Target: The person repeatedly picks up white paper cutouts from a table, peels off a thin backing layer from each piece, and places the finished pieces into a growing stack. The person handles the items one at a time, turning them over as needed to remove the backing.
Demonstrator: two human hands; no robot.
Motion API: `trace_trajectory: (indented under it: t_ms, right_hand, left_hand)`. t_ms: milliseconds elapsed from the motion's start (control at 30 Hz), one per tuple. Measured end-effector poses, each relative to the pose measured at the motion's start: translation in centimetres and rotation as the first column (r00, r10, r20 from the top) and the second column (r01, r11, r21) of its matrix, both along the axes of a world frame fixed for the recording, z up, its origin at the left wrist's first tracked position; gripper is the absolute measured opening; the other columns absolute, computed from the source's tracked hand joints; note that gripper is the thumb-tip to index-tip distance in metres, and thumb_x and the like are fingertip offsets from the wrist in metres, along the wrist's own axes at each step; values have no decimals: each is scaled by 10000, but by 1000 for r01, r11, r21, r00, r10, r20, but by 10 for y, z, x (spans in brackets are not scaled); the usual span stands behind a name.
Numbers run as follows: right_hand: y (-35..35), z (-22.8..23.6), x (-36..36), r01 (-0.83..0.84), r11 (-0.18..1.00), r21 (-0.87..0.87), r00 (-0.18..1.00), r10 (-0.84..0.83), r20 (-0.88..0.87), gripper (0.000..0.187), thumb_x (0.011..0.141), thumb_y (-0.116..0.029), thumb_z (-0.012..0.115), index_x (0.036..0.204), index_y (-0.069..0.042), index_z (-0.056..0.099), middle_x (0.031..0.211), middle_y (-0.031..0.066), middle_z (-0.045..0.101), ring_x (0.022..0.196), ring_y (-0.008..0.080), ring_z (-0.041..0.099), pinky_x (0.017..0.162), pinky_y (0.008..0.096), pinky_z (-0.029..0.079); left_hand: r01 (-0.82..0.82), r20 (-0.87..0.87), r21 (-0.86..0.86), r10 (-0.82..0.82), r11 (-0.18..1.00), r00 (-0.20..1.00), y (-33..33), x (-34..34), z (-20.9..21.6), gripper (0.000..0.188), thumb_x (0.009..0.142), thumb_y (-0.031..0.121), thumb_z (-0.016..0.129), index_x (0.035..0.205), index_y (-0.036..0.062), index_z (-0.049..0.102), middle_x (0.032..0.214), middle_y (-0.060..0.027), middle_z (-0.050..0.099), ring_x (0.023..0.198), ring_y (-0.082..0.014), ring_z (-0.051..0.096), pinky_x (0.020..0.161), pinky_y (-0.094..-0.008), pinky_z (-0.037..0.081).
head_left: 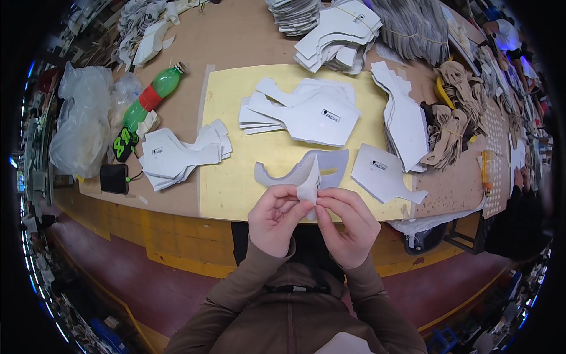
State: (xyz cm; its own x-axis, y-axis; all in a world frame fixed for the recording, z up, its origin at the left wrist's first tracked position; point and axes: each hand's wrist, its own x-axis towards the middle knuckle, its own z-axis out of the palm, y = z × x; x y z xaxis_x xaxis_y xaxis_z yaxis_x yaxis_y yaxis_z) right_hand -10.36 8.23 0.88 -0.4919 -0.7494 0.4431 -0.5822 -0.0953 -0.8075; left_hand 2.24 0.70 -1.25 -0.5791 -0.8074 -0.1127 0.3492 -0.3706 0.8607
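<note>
My left hand (273, 217) and my right hand (349, 225) meet at the near edge of the table. Thumbs and fingertips of both pinch a white, folded cut piece (308, 186) that points upward. Just behind it lies a curved grey-lavender cut piece (282, 178) with a slot; whether the two are joined, I cannot tell. A single white cut piece (377, 172) with a small dark stamp rests to the right. Beyond my hands sits a stack of similar white cut pieces (318, 118) on the yellow sheet (227, 197).
Another white stack (174, 154) lies left, near a green bottle (154, 94), a black phone-like object (114, 179) and plastic bags (79, 124). Long white pieces (407, 127) and tan bundled pieces (451, 130) stand right. Grey stacks (407, 26) fill the far side.
</note>
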Motion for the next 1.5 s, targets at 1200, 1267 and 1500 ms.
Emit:
trace_trajectory:
  t_ms: [1200,1267,1500]
  right_hand:
    - [6,-8,4,-36,980,197,978,-6,211,158,842,40,728,996,6,729,969,112,692,875,215,691,768,304,545]
    - [7,-9,4,-43,980,196,973,-4,233,158,842,40,726,996,2,729,967,114,694,875,219,692,769,305,544]
    - [16,-12,-7,-34,982,183,981,-3,196,155,847,55,704,993,6,712,973,129,712,871,240,700,770,310,545]
  left_hand:
    - [120,84,251,-145,961,986,-7,5,-17,225,982,47,634,1167,-56,557,1015,-48,646,911,-87,643,786,-230,536]
    - [143,113,286,-181,948,977,-13,7,-18,206,984,53,635,1151,-52,577,988,-43,660,893,-74,641,785,-220,530]
    - [208,119,202,-235,957,965,-8,4,-19,174,984,30,636,1136,-51,621,1031,-74,702,933,-81,658,828,-216,524]
